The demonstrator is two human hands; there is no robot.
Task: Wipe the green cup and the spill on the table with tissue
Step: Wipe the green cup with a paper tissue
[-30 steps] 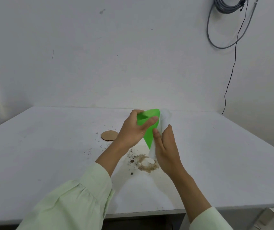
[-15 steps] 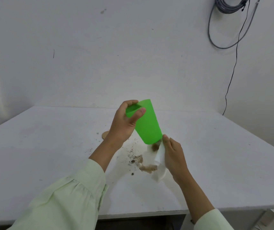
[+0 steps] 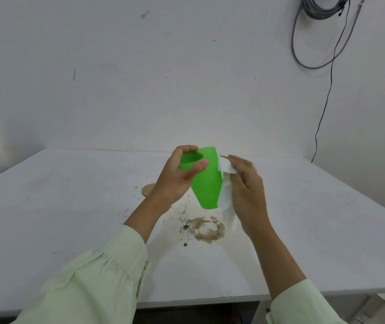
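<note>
Two hands engaged: left hand (image 3: 177,181) grips green cup (image 3: 206,181) at rim, base tilted down-right; right hand (image 3: 245,190) presses tissue (image 3: 225,183) against its side.

Green cup held in the air, tissue against its side

The left hand (image 3: 175,181) grips the green cup (image 3: 206,181) at its rim, the cup tilted with its base toward the counter (image 3: 70,206). The right hand (image 3: 247,195) presses a white tissue (image 3: 225,183) to the cup's right wall. Below them a brown spill (image 3: 206,229) with scattered specks lies on the counter, and a round brown disc (image 3: 148,189) shows partly behind the left wrist.
</note>
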